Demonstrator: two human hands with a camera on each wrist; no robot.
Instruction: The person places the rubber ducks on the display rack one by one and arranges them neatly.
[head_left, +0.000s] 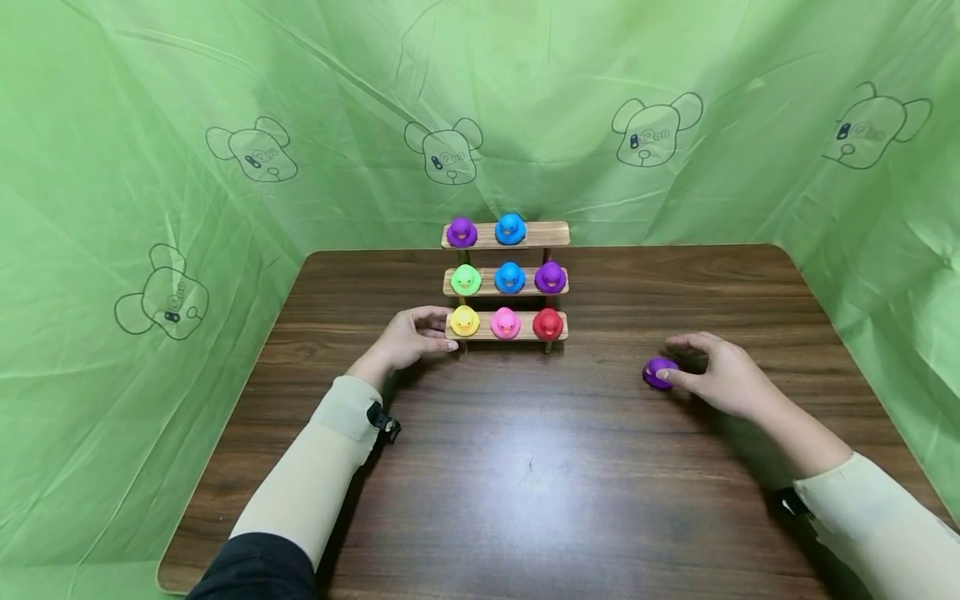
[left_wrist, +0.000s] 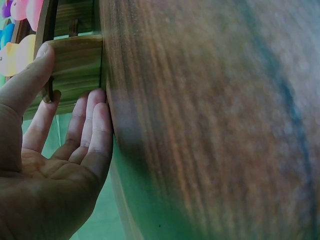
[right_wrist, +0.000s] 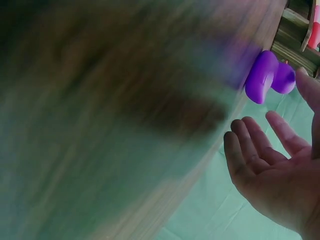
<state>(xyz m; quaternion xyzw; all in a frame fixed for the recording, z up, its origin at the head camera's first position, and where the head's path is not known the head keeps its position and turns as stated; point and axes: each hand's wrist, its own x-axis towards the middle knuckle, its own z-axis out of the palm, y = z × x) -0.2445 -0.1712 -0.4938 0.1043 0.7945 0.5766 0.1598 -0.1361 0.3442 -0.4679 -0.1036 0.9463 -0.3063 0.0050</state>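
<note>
At the left end of a small three-tier wooden rack (head_left: 484, 332), my left hand (head_left: 411, 340) has its thumb at the front of the bottom shelf. The other fingers, fairly straight, reach to the rack's end panel (left_wrist: 75, 65) in the left wrist view. Out to the right, a purple rubber duck (head_left: 659, 372) stands on the table. My right hand (head_left: 712, 372) is beside that duck, its thumb overlapping it in the head view. Seen from the right wrist, the fingers (right_wrist: 250, 150) are spread apart, with the duck (right_wrist: 262, 77) beyond the fingertips.
Rubber ducks sit on the rack: purple (head_left: 461, 232) and blue (head_left: 510, 229) on top; green (head_left: 466, 280), blue (head_left: 509, 278) and purple (head_left: 551, 277) mid-level; yellow (head_left: 464, 321), pink (head_left: 506, 323) and red (head_left: 547, 324) below. Green sheeting (head_left: 555, 75) surrounds the brown table (head_left: 525, 500).
</note>
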